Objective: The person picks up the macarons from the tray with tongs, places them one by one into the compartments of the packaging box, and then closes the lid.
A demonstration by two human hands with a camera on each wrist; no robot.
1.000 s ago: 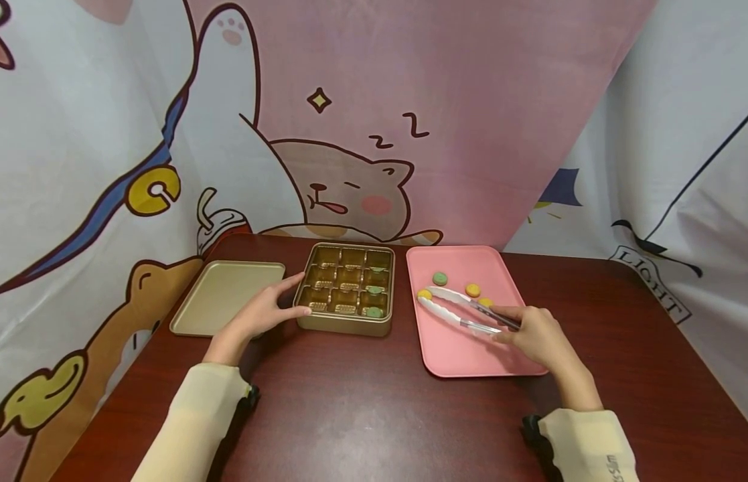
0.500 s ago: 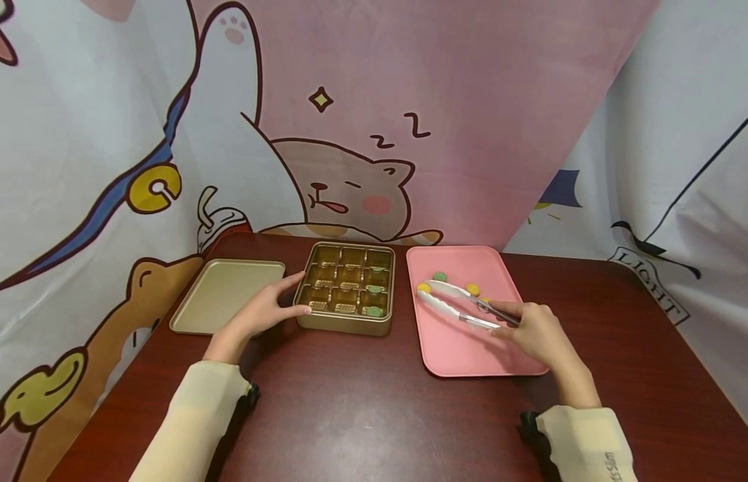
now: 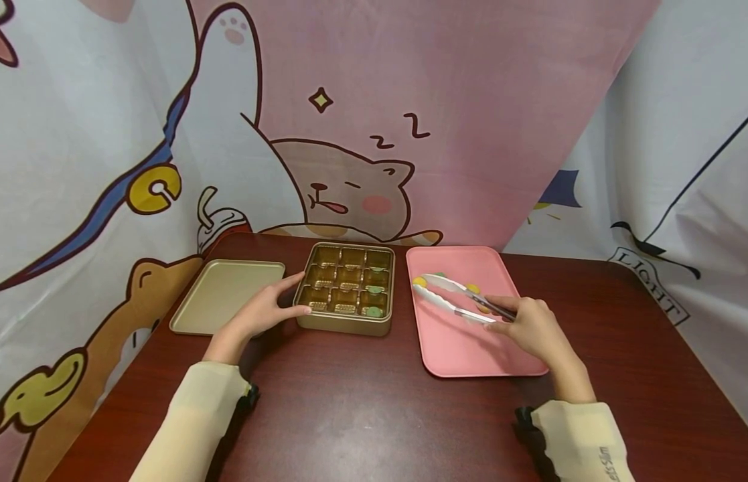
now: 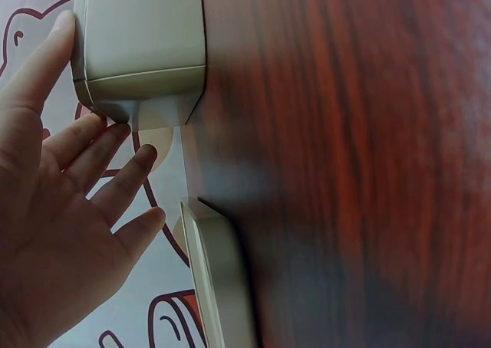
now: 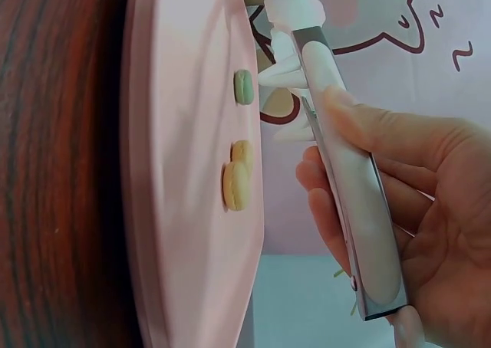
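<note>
My right hand (image 3: 533, 328) grips a pair of tongs (image 3: 436, 301), whose white scalloped tips pinch a yellow macaron (image 3: 419, 282) over the pink tray's left side. In the right wrist view, one green macaron (image 5: 243, 87) and two yellow macarons (image 5: 236, 185) lie on the tray; the tongs (image 5: 353, 179) run alongside them. My left hand (image 3: 262, 311) touches the left side of a gold tin (image 3: 343, 325), thumb at the near corner and fingers spread. The tin's divided insert has green macarons (image 3: 374, 311) in its right column; the other compartments show bare gold.
The pink tray (image 3: 464, 358) lies right of the tin on a dark wooden table (image 3: 361, 408). Left of the tin lies a flat gold lid (image 3: 213, 294), partly behind my left hand. A cartoon-printed cloth (image 3: 470, 134) hangs behind the table.
The tongs have risen slightly and shifted up-left with the yellow macaron between their tips, now overlapping the green macaron on the tray. My left hand and the tin have stayed put.
</note>
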